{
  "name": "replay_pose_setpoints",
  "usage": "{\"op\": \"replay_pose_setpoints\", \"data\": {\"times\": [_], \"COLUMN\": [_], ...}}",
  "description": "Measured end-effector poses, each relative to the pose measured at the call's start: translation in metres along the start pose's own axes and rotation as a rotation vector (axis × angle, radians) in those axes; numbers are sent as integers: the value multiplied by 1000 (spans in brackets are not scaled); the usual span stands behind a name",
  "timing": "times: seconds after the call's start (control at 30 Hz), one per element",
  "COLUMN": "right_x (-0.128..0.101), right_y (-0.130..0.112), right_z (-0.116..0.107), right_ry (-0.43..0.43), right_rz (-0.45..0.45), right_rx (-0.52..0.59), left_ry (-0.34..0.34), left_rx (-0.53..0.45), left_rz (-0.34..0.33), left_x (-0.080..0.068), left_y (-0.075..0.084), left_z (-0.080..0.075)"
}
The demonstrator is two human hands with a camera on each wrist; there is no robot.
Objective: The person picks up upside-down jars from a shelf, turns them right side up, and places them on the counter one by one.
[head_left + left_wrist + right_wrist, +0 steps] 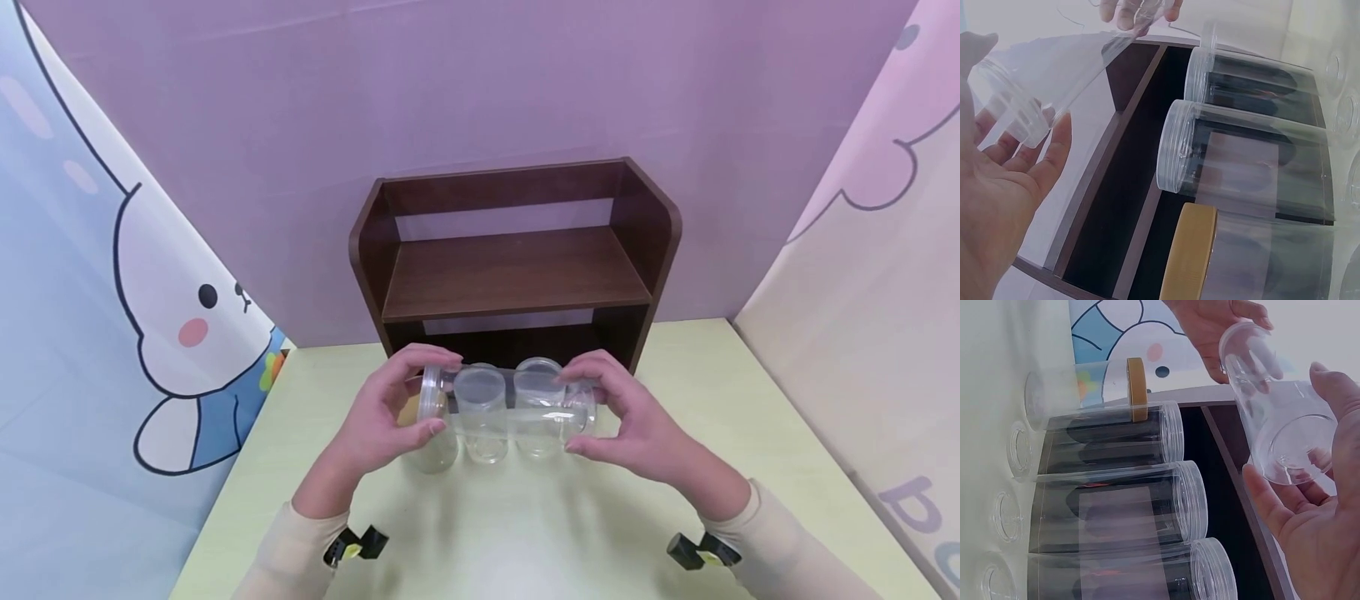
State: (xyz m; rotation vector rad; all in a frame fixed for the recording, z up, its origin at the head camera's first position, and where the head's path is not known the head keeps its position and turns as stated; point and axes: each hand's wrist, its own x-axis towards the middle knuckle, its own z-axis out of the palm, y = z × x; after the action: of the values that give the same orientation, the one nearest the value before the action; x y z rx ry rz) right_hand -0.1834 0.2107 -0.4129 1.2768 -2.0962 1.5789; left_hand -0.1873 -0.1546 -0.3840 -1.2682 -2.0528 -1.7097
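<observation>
Fingers of the left hand (pixel 390 412) are curled round the lidded end of a clear jar (pixel 510 400); fingers of the right hand (pixel 633 417) are curled round its base. Jar is held sideways between both hands, above three upright jars (pixel 487 433), before a shelf (pixel 517 267).

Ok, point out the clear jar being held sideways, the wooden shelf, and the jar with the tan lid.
clear jar (pixel 1285 434), right wrist view, side wall.
wooden shelf (pixel 517 271), head view, middle board.
tan-lidded jar (pixel 1137 387), right wrist view, lid edge.
</observation>
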Motion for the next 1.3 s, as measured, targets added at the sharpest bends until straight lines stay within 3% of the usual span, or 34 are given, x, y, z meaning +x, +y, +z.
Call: {"op": "replay_pose_setpoints", "data": {"times": [0.33, 0.5, 0.73, 1.03, 1.3], "right_x": [-4, -6, -5, 2, 6], "right_y": [-1, -2, -10, -22, -26], "right_z": [5, 7, 9, 21, 29], "right_ry": [-19, -38, -60, -93, -79], "right_rz": [47, 54, 38, 120, 118], "right_rx": [-4, -67, -225, -261, -361], "left_ry": [6, 6, -25, -80, -109], "left_rx": [-25, -9, 47, 161, 208], "left_rz": [-1, -11, -35, -56, -11], "left_x": [4, 4, 6, 9, 11], "left_y": [4, 4, 8, 11, 11], "left_z": [1, 1, 3, 13, 18]}}
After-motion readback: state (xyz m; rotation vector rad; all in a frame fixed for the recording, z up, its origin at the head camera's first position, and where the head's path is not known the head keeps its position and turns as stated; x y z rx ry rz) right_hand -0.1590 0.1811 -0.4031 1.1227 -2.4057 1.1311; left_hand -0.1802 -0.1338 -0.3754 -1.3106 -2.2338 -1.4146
